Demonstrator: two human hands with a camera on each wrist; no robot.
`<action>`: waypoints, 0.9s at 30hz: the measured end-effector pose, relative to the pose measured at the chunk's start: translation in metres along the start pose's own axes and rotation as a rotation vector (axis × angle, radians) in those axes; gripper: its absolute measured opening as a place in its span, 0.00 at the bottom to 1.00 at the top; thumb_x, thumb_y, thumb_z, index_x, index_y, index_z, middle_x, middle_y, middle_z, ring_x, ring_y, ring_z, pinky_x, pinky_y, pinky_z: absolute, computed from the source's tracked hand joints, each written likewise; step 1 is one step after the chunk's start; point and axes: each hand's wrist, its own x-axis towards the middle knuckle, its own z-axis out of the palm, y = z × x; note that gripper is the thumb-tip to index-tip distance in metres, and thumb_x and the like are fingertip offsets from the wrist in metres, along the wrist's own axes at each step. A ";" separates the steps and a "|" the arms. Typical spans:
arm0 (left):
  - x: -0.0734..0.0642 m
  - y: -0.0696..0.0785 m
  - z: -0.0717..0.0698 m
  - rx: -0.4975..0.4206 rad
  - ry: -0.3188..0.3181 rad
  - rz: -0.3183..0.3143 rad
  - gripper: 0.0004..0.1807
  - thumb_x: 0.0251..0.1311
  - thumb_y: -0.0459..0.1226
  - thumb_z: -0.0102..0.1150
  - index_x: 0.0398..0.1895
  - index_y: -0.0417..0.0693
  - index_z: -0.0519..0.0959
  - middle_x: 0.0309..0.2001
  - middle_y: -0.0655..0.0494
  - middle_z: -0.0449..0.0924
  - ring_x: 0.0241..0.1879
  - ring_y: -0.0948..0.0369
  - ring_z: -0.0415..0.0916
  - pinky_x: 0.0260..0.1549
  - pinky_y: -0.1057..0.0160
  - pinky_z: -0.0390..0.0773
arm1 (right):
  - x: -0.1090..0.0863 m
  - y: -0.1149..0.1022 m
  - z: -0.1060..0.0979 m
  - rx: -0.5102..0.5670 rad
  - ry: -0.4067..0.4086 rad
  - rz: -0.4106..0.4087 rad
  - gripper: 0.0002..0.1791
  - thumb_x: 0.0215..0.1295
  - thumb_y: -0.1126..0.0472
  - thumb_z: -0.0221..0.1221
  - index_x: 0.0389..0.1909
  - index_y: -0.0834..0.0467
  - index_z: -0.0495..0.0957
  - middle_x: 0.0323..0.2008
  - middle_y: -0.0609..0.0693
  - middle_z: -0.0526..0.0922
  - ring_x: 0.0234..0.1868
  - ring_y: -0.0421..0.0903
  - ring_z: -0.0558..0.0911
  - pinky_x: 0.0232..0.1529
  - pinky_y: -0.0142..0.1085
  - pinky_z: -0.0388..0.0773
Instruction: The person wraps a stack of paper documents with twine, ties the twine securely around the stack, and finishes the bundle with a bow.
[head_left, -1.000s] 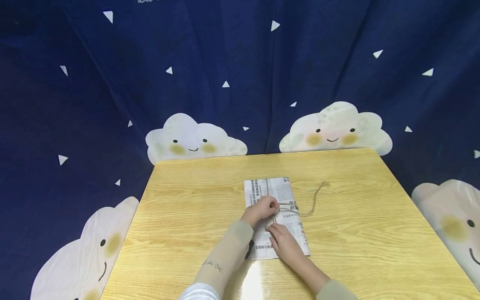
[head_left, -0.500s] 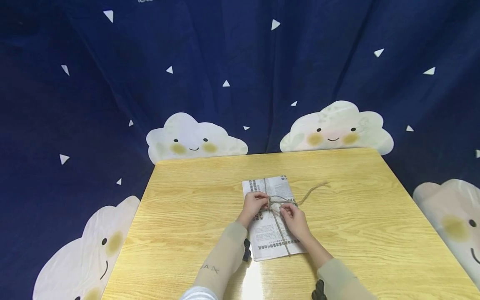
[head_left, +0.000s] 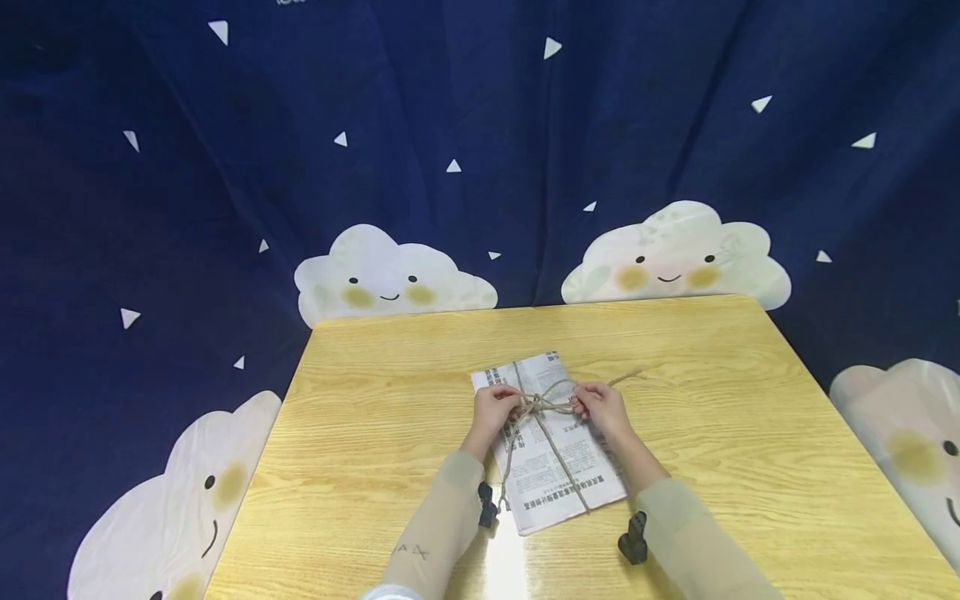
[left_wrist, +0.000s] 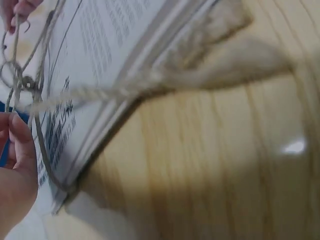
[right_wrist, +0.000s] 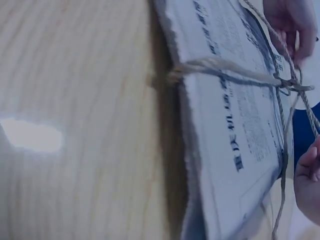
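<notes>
A stack of folded newspapers lies at a slant on the table, bound crosswise with twine. Where the strands meet, a bow-like knot sits on top, its loops spread to both sides. My left hand pinches the twine left of the knot, and my right hand pinches a loop on the right. In the left wrist view the knot stands above the left fingertips. One twine end trails down past the left edge of the papers; another points off to the upper right.
The wooden table extends around the stack on all sides. A dark blue curtain with smiling clouds hangs behind it. Small black devices are strapped to both wrists.
My hands have moved from close together over the knot to either side of it, drawing out loops. The newspaper stack has turned and shifted slightly left. One twine end now hangs at its left.
</notes>
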 end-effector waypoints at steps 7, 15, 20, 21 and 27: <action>0.004 -0.013 -0.014 0.014 0.113 0.002 0.06 0.48 0.25 0.57 0.30 0.29 0.80 0.20 0.46 0.79 0.16 0.62 0.74 0.19 0.65 0.80 | 0.009 -0.002 -0.004 0.041 -0.023 0.030 0.17 0.67 0.61 0.50 0.46 0.74 0.70 0.23 0.48 0.79 0.20 0.36 0.76 0.21 0.24 0.74; -0.002 -0.013 -0.021 -0.020 0.219 -0.013 0.05 0.47 0.23 0.55 0.29 0.28 0.78 0.20 0.48 0.77 0.17 0.61 0.75 0.21 0.64 0.81 | 0.015 -0.005 -0.004 0.146 -0.053 0.063 0.20 0.69 0.62 0.45 0.51 0.76 0.63 0.22 0.47 0.78 0.19 0.35 0.75 0.19 0.23 0.74; -0.004 -0.016 -0.022 -0.019 0.290 -0.019 0.04 0.48 0.23 0.55 0.29 0.29 0.78 0.19 0.49 0.76 0.17 0.60 0.76 0.18 0.67 0.80 | 0.015 -0.006 -0.005 0.222 -0.070 0.078 0.20 0.69 0.63 0.45 0.52 0.78 0.61 0.24 0.50 0.78 0.20 0.35 0.75 0.20 0.22 0.74; -0.004 -0.017 -0.022 -0.017 0.307 -0.018 0.04 0.48 0.23 0.55 0.28 0.29 0.78 0.19 0.49 0.76 0.16 0.60 0.75 0.16 0.68 0.78 | 0.014 -0.006 -0.005 0.235 -0.072 0.084 0.20 0.70 0.64 0.45 0.52 0.78 0.60 0.25 0.50 0.78 0.20 0.35 0.75 0.21 0.22 0.74; -0.005 -0.018 -0.022 -0.063 0.411 -0.016 0.05 0.47 0.21 0.53 0.28 0.26 0.76 0.18 0.45 0.77 0.14 0.59 0.75 0.15 0.68 0.78 | 0.013 -0.007 -0.006 0.333 -0.065 0.138 0.21 0.70 0.65 0.43 0.56 0.78 0.57 0.24 0.50 0.78 0.21 0.35 0.76 0.21 0.22 0.74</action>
